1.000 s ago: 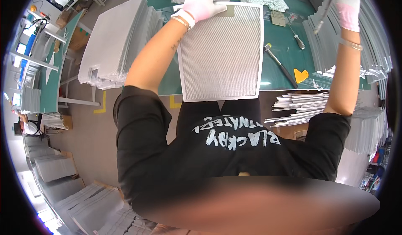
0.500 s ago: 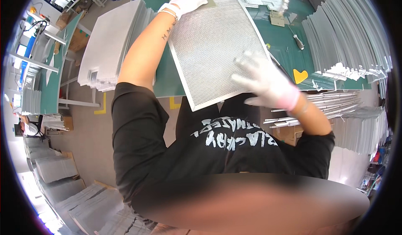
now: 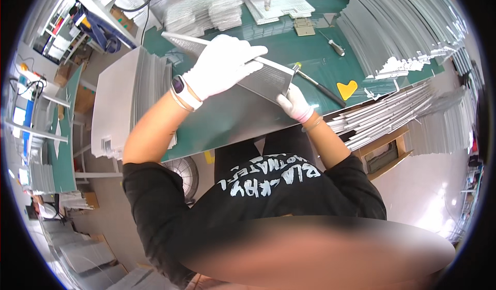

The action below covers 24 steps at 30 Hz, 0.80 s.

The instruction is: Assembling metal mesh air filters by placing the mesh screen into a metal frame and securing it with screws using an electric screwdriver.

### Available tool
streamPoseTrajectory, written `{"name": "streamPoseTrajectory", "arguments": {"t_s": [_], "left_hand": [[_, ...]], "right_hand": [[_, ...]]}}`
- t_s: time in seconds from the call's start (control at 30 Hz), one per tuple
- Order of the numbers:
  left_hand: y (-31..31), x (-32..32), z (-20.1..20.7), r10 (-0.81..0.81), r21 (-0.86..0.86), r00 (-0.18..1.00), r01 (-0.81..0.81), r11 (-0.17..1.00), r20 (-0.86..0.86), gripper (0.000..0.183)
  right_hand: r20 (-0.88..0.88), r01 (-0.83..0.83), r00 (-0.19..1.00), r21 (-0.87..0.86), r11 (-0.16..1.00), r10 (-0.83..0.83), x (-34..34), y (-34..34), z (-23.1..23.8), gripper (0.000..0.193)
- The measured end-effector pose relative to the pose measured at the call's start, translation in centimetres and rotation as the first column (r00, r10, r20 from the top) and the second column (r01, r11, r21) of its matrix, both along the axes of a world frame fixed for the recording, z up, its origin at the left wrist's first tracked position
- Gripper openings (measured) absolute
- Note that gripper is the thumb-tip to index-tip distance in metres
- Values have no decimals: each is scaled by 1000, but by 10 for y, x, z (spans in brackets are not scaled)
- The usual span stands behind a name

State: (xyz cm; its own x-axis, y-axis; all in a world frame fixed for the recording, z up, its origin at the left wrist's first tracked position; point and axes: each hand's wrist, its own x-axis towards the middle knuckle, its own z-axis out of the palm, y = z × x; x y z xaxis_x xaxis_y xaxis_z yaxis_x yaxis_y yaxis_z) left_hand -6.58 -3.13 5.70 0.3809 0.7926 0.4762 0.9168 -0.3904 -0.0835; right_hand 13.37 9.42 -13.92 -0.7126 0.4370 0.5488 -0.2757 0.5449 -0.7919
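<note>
A framed metal mesh panel [image 3: 268, 81] stands tilted on edge above the green worktable [image 3: 217, 124], its upper rim turned toward me. My left hand [image 3: 222, 65], in a white glove, is closed over that rim near the middle, with the index finger stretched along it. At the panel's right corner, my gloved right hand [image 3: 295, 104] grips the side edge, its thumb on the near face. The left hand covers part of the rim, and the panel's far face is hidden. Just right of the corner lies a hammer [image 3: 323, 87] with a dark handle.
A screwdriver [image 3: 336, 47] and a yellow scraper [image 3: 347, 89] lie to the right. Tall panel stacks stand at the left [image 3: 116, 99] and right [image 3: 398, 26]. Mesh sheets [image 3: 276, 3] lie at the back. Thin metal strips [image 3: 387, 112] sit below the right table edge.
The panel has gone from facing me broadly to tilted on edge. My right hand, earlier spread over the mesh, now holds its corner. My left hand has moved nearer along the rim.
</note>
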Motion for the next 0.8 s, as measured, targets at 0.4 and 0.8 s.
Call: {"name": "streamPoseTrajectory", "arguments": {"t_s": [0.4,0.8], "left_hand": [[36,28,3,-89,-11,995,88,996,-51,23],[34,28,-2,-71,35,993,68,997,90,16]], "right_hand": [[282,640,700,162,751,-657,88,43,-20,20],[-362,275,781,-531,801,-508,24,-85,38,55]]}}
